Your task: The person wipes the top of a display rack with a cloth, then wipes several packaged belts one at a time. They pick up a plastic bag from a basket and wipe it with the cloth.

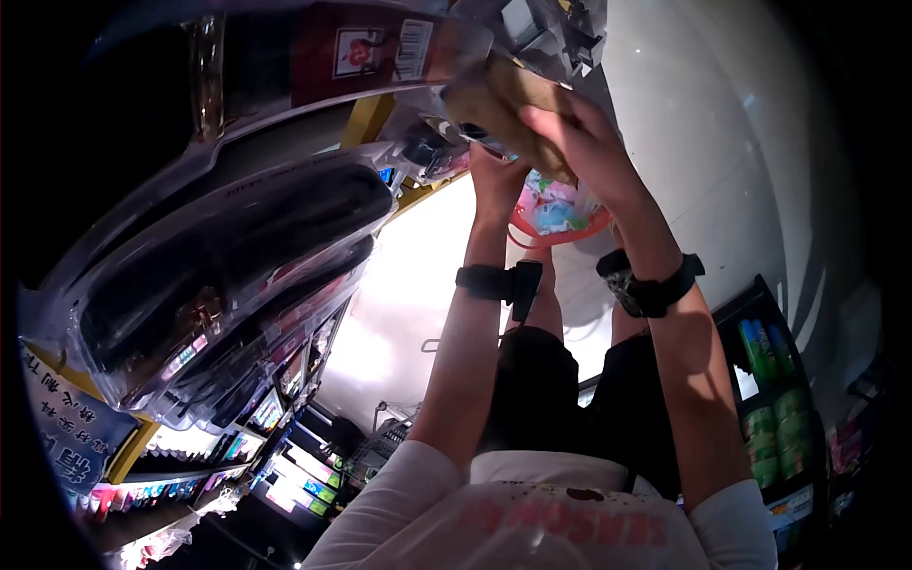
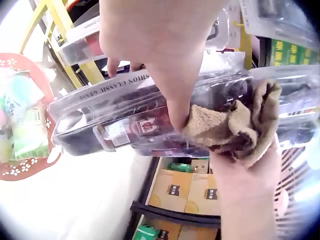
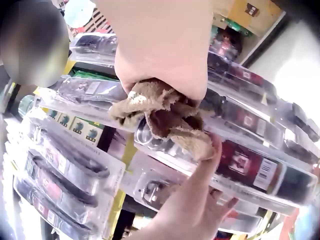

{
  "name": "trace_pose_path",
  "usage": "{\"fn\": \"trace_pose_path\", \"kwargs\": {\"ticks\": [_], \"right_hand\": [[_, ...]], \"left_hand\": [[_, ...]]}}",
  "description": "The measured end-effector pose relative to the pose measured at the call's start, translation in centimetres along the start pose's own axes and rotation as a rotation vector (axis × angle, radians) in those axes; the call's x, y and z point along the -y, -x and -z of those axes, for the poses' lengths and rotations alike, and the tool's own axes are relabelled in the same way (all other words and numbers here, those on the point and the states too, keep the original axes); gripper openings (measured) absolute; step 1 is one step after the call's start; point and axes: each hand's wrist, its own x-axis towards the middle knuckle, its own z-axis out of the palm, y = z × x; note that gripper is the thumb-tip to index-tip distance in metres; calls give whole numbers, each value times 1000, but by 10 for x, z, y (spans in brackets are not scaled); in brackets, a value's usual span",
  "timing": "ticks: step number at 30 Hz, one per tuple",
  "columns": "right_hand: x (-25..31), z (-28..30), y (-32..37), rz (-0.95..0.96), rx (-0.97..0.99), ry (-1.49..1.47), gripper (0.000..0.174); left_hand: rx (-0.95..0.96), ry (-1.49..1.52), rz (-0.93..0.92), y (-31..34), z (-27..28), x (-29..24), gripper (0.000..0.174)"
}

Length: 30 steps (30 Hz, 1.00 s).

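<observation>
My left hand [image 2: 165, 45] grips a long clear plastic package [image 2: 145, 125] with a dark item inside and a red label with a barcode. Its thumb lies on the front and the fingertips reach behind the top edge. A brown cloth [image 2: 225, 127] is bunched in my right hand [image 2: 250, 182], against the end of that package near my left thumb. In the right wrist view the cloth [image 3: 165, 107] hangs in folds under the right hand [image 3: 162, 40], overlapping the package [image 3: 245, 162]. Both hands [image 1: 589, 142] are close together in the head view.
Similar packages [image 3: 65, 165] hang in rows on a yellow-framed rack [image 1: 366, 123] at the left. An orange-red basket [image 2: 42, 85] with colourful packets stands on the pale floor [image 1: 703, 114]. Cardboard boxes [image 2: 175, 187] fill a low shelf; stacked green containers [image 1: 779, 437] stand at the right.
</observation>
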Motion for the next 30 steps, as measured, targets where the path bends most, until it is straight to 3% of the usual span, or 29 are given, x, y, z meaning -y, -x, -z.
{"fn": "trace_pose_path", "kwargs": {"ticks": [2,4,6,10,12,16,18,20,22,23,25,26,27,29,30], "right_hand": [[14,-8,-4,123,102,152,30],[6,-4,-6,63,76,169,30],[-10,8,-5,-50,-23,69,25],[-60,41,8,-232,-102,58,29],[-82,50,14,-257,-120,-149,29],[-33,33,21,-222,-87,-144,29],[-4,20,19,-19,-10,190,29],[4,8,3,-110,6,251,31],[1,-1,-16,593,109,531,34],[4,-9,-18,594,106,530,34],[7,-21,-17,785,70,690,35],[6,-20,-17,784,64,690,35],[4,-20,-17,656,36,650,35],[10,-15,-14,438,36,561,31],[9,-11,-11,440,32,557,31]], "left_hand": [[-88,-152,-13,1,1,1,54],[-80,-249,-83,-3,12,12,54],[-25,-147,102,-2,14,11,49],[-68,-167,122,0,13,13,41],[-47,-192,104,1,12,7,41],[-4,-170,120,1,11,5,40],[-12,-131,113,2,7,3,37],[-69,-19,-22,4,-2,-6,33],[28,-167,-93,0,7,5,45],[-19,-61,-148,1,1,3,45],[-62,43,-198,2,-5,2,46],[-71,-88,-220,-1,-4,1,45],[-79,-220,-241,-2,-4,1,44],[-58,-156,-179,2,-5,-3,42],[-42,-91,-117,5,-4,-6,40]]}}
